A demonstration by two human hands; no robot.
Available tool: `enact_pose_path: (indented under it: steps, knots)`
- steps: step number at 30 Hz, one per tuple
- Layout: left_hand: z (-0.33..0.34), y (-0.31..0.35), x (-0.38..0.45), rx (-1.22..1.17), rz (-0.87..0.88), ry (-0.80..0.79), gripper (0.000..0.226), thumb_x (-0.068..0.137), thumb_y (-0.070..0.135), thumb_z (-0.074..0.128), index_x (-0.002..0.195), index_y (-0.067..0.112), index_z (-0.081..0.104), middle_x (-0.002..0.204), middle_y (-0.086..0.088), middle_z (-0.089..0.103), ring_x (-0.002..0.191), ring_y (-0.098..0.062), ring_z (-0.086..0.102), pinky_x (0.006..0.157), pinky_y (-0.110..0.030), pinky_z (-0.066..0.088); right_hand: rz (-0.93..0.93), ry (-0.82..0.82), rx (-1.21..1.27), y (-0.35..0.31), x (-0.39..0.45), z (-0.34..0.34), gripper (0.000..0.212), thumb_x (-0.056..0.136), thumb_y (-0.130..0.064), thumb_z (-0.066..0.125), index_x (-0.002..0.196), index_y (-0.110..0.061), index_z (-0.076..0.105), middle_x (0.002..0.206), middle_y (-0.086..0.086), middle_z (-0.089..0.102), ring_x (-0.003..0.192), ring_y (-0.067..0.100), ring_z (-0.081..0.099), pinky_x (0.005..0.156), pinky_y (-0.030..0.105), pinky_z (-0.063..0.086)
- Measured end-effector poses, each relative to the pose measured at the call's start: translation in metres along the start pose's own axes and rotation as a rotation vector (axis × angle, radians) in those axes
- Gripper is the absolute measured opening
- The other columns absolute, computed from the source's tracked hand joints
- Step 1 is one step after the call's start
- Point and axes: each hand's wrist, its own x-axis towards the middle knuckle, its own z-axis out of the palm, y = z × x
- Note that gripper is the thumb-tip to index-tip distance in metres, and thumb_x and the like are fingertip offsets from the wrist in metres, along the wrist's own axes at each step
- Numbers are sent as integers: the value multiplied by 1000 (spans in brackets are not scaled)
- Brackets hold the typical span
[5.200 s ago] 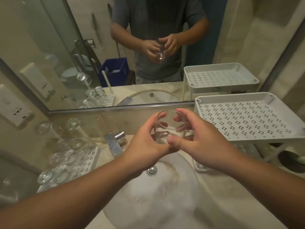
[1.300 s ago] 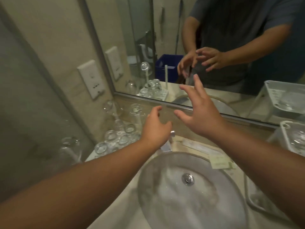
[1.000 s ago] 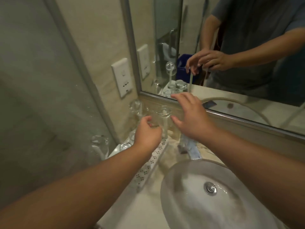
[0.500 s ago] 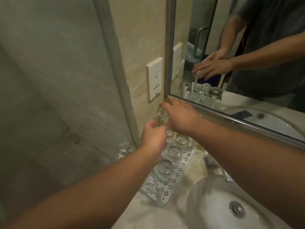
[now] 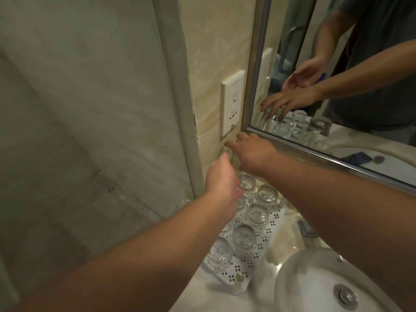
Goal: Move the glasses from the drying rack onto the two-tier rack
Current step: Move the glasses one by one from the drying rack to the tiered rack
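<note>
The left hand (image 5: 221, 183) hovers with fingers loose over the far end of the white drying rack (image 5: 254, 251), holding nothing. The rack holds several clear glasses (image 5: 244, 240) standing upside down in rows. The right hand (image 5: 252, 154) reaches past them toward the wall; whether its fingers hold a glass cannot be told. Farther right lies the sink (image 5: 299, 280).

Bathroom: washbasin (image 5: 315, 280), wall mirror (image 5: 337, 86), socket (image 5: 233, 104).
</note>
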Motion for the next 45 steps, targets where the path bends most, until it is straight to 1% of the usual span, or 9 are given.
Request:
enact_pose_path:
  steps: [6,9,14,19,28,35,38,41,45]
  knots:
    - [-4,7,-1,-16,0,-28,43,99,40,51,140,29,46,121,0,51,97,-21,59,86,-41,54,-18,-16,0,3,4,2,61,88,-7,64,142,-24,43,135,10,45,125,31,38,94,46,48]
    - [-6,9,-1,-45,-21,-30,30,97,39,53,126,32,48,121,-1,51,100,-22,59,83,-40,54,-16,-21,-9,3,5,3,57,87,-5,63,139,-21,46,132,10,45,125,31,37,94,46,48]
    - [-5,6,-1,-38,-25,-17,39,97,37,53,135,28,48,126,-4,53,100,-24,61,76,-36,55,-4,-22,6,4,5,1,52,88,-5,61,136,-18,48,128,13,45,124,32,37,92,46,48]
    - [-2,2,-3,-27,-38,-20,26,97,37,53,121,29,48,122,-4,55,98,-24,64,78,-37,56,4,5,22,10,2,-1,50,87,-3,62,134,-16,49,129,14,43,125,33,37,96,48,47]
    - [2,2,-15,-34,-39,-44,28,97,32,54,124,26,50,123,-5,55,94,-23,66,66,-33,53,22,172,73,17,-21,-27,63,81,-18,76,136,-24,46,122,10,46,117,29,42,89,40,46]
    - [7,9,-34,-73,-71,-74,9,98,30,54,98,22,57,109,-7,63,86,-24,66,70,-35,53,15,337,146,16,-59,-68,62,80,-26,76,135,-27,47,121,5,47,116,23,42,89,35,43]
    - [10,14,-44,-159,-154,-176,20,98,41,52,92,22,54,114,-10,65,88,-26,69,75,-39,54,4,409,204,13,-84,-80,61,80,-27,78,133,-28,48,118,2,47,109,18,41,83,30,39]
    - [15,17,-54,-223,-223,-259,48,93,59,50,111,15,53,115,-11,68,98,-30,68,85,-46,52,25,466,269,8,-113,-86,62,78,-26,80,131,-32,47,114,-6,42,105,12,39,82,27,37]
    - [23,15,-69,-247,-289,-336,82,83,81,40,117,9,60,95,-10,74,92,-32,70,83,-48,51,58,527,350,2,-147,-84,62,78,-25,80,129,-36,47,116,-10,41,107,9,39,86,24,35]
